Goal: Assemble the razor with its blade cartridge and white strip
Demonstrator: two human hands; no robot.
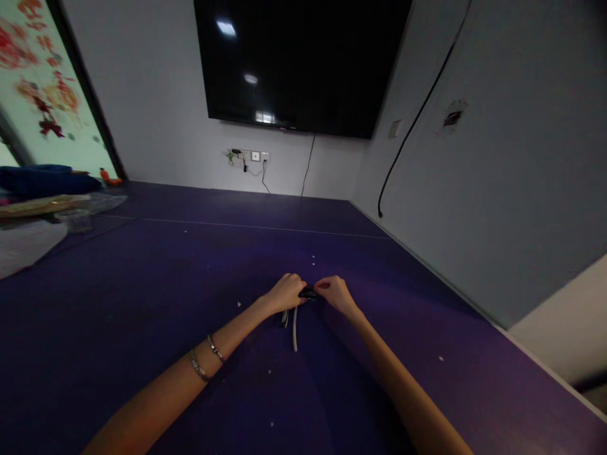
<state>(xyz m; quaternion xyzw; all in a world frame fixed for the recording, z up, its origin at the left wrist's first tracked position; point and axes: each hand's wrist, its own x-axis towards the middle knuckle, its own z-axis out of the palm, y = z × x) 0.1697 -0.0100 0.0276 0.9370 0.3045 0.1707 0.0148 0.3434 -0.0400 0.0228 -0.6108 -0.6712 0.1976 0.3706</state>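
A small black object (pixel 308 293), with a glossy look and too small to name, is held low over the purple surface. My left hand (pixel 287 292) is closed around its left end. At its right end, the fingertips of my right hand (pixel 334 292) are pinched together; what lies between them is too small to make out. Below my left hand hangs a pale, cord-like strip (pixel 294 332), slightly curved. Beside it a shorter grey and dark piece (pixel 284 318) sticks out from under the same hand. Whether these join the black object is hidden by my fingers.
The purple surface (pixel 227 265) carries scattered white specks. At the far left lie a dark blue cloth (pixel 47 180) and clear plastic (pixel 102 201). A television (pixel 303 63) hangs on the wall above sockets (pixel 255 156). A black cable (pixel 417 117) dangles along the right wall.
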